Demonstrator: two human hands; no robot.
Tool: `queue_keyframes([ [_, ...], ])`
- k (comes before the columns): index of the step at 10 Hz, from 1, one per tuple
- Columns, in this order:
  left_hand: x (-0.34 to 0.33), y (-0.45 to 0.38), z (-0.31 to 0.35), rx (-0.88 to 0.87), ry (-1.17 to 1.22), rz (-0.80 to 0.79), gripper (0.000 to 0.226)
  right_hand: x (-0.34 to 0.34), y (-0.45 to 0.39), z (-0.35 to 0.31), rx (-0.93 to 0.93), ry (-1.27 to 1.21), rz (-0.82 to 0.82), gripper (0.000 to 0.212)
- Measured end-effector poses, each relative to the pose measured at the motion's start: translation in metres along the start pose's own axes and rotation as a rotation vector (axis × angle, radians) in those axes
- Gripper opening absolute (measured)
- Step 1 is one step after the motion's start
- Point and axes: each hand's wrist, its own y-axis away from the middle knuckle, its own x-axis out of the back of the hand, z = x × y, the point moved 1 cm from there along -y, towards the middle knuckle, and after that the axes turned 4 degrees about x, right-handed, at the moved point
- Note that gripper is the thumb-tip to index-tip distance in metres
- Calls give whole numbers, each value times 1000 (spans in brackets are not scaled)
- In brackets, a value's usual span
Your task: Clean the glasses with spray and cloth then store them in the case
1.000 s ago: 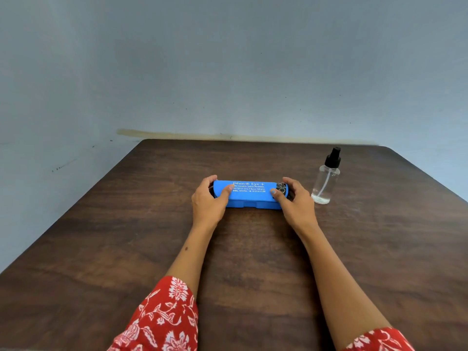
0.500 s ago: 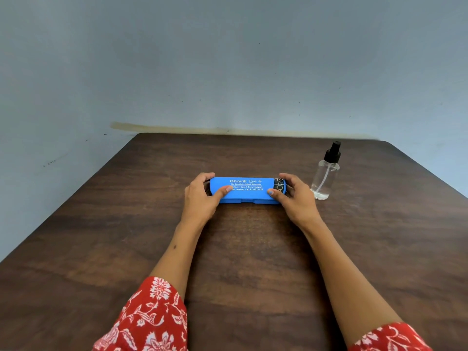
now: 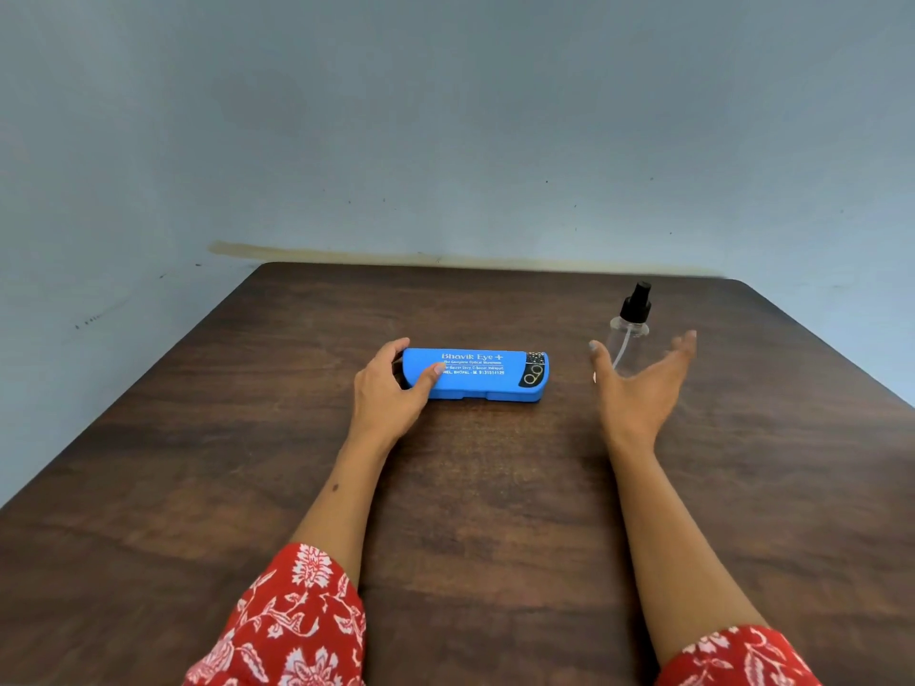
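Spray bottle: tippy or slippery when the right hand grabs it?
The spray bottle stands tall and narrow and looks nearly empty, so it is probably light and easily tipped. Its clear smooth wall may be slick. The right hand is open beside it.

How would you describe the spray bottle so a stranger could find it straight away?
Start at the dark brown wooden table against the pale blue wall. Right of the bright blue plastic glasses case, just behind the open right hand, stands the small clear plastic spray bottle. Only it is see-through, upright and black-capped.
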Motion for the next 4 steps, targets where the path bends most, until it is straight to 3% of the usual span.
queue_keyframes([
  [1,0,2,3,0,16,21,65,-2,-3,5,-60,8,-67,75],
  [2,1,7,7,-29,30,68,65,-1,2,5,-14,29,-31,56],
  [4,0,17,16,-176,-77,198,62,1,12,0,60,16,-30,62],
])
